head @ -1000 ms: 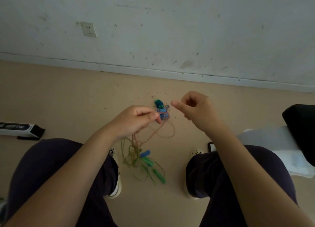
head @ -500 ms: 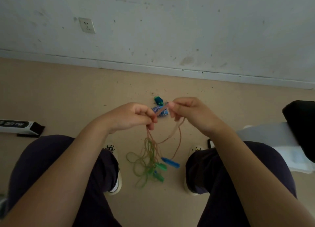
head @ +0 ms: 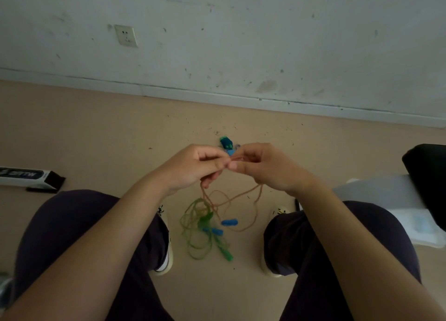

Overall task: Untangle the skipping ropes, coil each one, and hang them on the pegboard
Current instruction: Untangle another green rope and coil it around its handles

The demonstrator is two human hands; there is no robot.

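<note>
My left hand (head: 193,167) and my right hand (head: 263,167) meet above the floor, fingertips almost touching, and both pinch the thin orange skipping rope (head: 241,195). The orange rope sags in loops from both hands down to the floor. Its blue handles (head: 229,222) lie between my feet. A green skipping rope (head: 195,234) lies tangled with it there, with a green handle (head: 225,254) at the lower right of the heap. No pegboard is in view.
A small green and blue object (head: 226,142) lies on the floor just beyond my hands. A long white box (head: 26,176) lies at the left. A black seat (head: 427,176) and a clear plastic sheet (head: 386,200) are at the right. A wall with a socket (head: 126,35) stands ahead.
My right hand came in from the right, took hold of the orange rope and closed up to my left hand. The orange loops hang longer and the heap on the floor has shifted.
</note>
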